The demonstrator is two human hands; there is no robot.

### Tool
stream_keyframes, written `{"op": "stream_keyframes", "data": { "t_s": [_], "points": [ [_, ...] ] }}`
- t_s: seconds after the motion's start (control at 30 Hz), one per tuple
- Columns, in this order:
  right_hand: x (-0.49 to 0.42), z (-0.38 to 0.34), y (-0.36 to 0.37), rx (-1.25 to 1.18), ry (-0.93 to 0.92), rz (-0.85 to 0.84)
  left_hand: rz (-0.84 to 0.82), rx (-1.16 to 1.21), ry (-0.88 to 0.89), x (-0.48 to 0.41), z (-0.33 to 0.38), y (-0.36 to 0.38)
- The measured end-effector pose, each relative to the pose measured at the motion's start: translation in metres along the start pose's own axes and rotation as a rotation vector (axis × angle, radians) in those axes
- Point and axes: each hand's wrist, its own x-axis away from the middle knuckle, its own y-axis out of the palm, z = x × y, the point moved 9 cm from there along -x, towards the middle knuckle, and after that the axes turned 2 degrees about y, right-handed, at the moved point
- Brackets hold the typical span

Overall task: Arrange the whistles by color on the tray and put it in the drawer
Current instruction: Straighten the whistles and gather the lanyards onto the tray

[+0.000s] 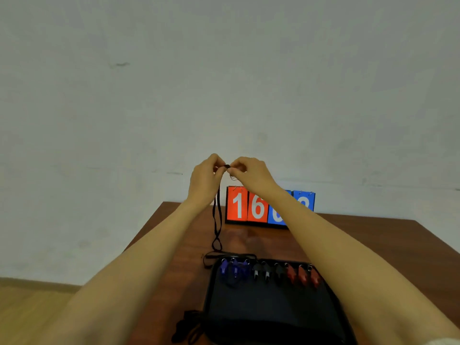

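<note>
A black tray [271, 310] lies on the brown table [373, 245]. Along its far edge sit three blue whistles [234, 271], then black whistles [266, 272], then three red whistles [302, 276]. Both hands are raised above the table's far end. My left hand [205, 180] and my right hand [250, 174] pinch the top end of a black lanyard [217, 215] between them. The cord hangs down from my left hand to the table, just behind the tray. What the fingertips hold at the very top is too small to make out.
A flip scoreboard [258, 207] with red and blue number cards stands at the table's back edge against a pale wall. A bundle of black cords [186, 327] lies at the tray's near left corner. Wooden floor shows at the lower left.
</note>
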Motion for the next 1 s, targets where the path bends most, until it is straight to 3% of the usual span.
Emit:
{"op": "stream_keyframes", "data": {
  "t_s": [0.1, 0.27, 0.43, 1.0],
  "points": [
    [0.009, -0.019, -0.033, 0.082, -0.036, 0.088, 0.003, -0.049, 0.082, -0.002, 0.032, -0.009],
    [0.034, -0.056, -0.082, 0.526, -0.232, 0.291, -0.019, -0.165, 0.156, -0.001, 0.066, -0.019],
    [0.059, -0.049, -0.114, 0.648, -0.275, 0.354, -0.054, -0.088, 0.134, 0.010, 0.071, -0.023],
    [0.133, 0.094, -0.142, 0.743, 0.070, 0.209, -0.222, -0.310, -0.051, 0.091, -0.015, -0.002]
  ]
}}
